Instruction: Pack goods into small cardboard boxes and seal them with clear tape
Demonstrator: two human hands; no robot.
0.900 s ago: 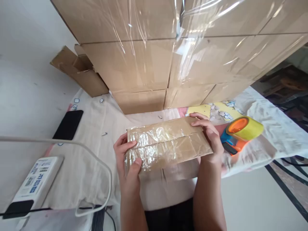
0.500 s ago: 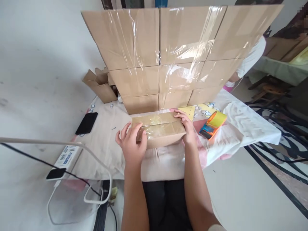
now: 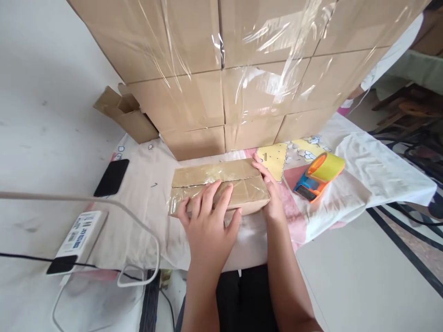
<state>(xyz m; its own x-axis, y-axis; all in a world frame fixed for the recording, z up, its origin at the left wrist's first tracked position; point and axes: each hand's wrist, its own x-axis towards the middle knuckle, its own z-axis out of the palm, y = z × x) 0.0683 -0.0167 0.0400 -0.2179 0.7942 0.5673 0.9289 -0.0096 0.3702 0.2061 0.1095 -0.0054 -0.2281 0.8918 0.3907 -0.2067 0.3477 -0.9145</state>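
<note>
Taped carton (image 3: 216, 186) lying flat on cloth (image 3: 145, 216), at 6 o'clock from wrapped box stack (image 3: 235, 69). Left hand (image 3: 209, 226) spread flat on top, pressing; right hand (image 3: 272, 193) gripping the 3 o'clock end. Risk: uneven pressing could wrinkle loose tape, leaving seam lifting.

No legible txt anywhere — white power bank (image 3: 80, 234) at left has a blue-and-white label, print too small to read; cardboard boxes (image 3: 194, 99) plain, no markings or nos.

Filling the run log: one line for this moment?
left hand: flat on box | right hand: box's right end | tape gun: right, untouched
</note>
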